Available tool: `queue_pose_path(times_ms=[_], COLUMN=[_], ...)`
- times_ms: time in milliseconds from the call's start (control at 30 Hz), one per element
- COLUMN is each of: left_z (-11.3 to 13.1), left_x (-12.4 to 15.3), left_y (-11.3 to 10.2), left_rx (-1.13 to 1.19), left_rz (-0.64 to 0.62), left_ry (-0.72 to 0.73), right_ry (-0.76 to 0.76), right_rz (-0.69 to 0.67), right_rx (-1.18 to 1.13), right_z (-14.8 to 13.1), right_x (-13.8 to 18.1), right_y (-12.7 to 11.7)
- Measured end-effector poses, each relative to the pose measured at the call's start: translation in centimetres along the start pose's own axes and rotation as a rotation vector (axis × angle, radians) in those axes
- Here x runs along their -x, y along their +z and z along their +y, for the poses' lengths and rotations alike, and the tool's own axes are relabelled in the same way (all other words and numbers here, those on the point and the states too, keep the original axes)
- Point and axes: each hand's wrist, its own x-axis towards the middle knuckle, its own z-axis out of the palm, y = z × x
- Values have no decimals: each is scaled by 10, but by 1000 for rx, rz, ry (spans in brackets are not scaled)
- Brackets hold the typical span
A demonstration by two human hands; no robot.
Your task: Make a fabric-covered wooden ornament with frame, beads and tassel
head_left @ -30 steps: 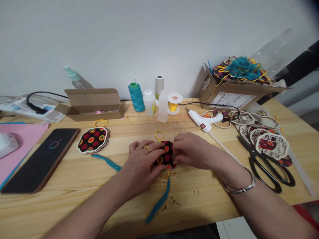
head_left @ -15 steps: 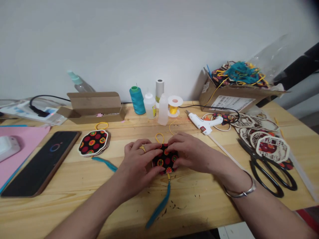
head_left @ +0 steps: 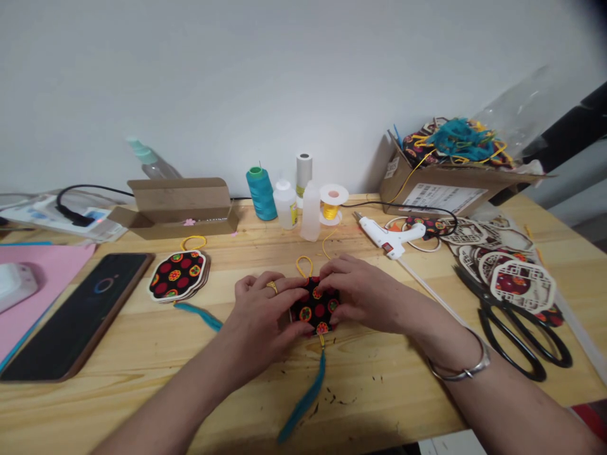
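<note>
On the wooden table in front of me lies a black fabric ornament (head_left: 318,308) with red and orange flower prints. A yellow cord loop (head_left: 304,265) comes out of its top, and a teal tassel (head_left: 303,399) trails from its bottom. My left hand (head_left: 270,309) grips the ornament's left edge, fingers on top and thumb near the lower edge. From the other side my right hand (head_left: 358,294) holds the right edge with bent fingers. Both hands partly cover the ornament. A stack of similar ornaments (head_left: 176,275) rests to the left of my left hand.
A black phone (head_left: 78,316) lies at the left. An open cardboard box (head_left: 183,202), teal thread (head_left: 262,194), bottles (head_left: 310,212) and a yellow cord spool (head_left: 333,203) stand behind. Rightward are a white glue gun (head_left: 389,235), black scissors (head_left: 515,328) and a filled carton (head_left: 434,183).
The camera view has shifted slightly. Both hands stay on the ornament in nearly the same position; nothing else has visibly moved.
</note>
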Motion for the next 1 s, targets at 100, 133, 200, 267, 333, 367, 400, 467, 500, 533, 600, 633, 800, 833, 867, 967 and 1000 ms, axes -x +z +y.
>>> queue_pose_path(times_ms=[100,133,200,267,333,367,400,467,500,533,600,633,800,833,867,967,1000], left_z=[-2,-2,-2,-1,0,0,-1,-4,-5,-7,-9,-9,-5,-3,-3,-2,-2], left_x=[1,2,2,3,4,4,4,3,3,2,1,1,0,0,0,0,0], left_y=[3,3,4,3,3,2,2,1,0,0,-1,-1,-1,-1,0,0,0], left_rx=[-7,-8,-2,22,51,59,59,53,51,52,60,66,165,174,170,123,113], left_rz=[22,21,11,21,62,94,130,201,231,255,288,294,272,258,239,205,202], left_ry=[12,15,17,7,-15,-24,-33,-51,-60,-67,-68,-58,28,52,75,115,118], right_ry=[-3,-2,-2,-11,-33,-43,-51,-61,-65,-66,-74,-79,-115,-117,-117,-112,-110], right_rz=[-3,-1,0,4,40,67,94,124,122,113,91,83,52,45,40,46,48], right_rx=[4,6,8,-4,-34,-48,-57,-58,-50,-39,-10,5,33,35,37,26,15], right_z=[0,0,-1,-2,-2,-2,-2,-2,-2,-2,-3,-3,-5,-5,-5,-5,-5], right_x=[0,0,0,1,1,2,2,1,1,1,-1,-1,-3,-3,-3,-3,-3], right_y=[0,0,-2,-3,-5,-5,-5,-4,-3,-2,1,2,7,8,8,9,9])
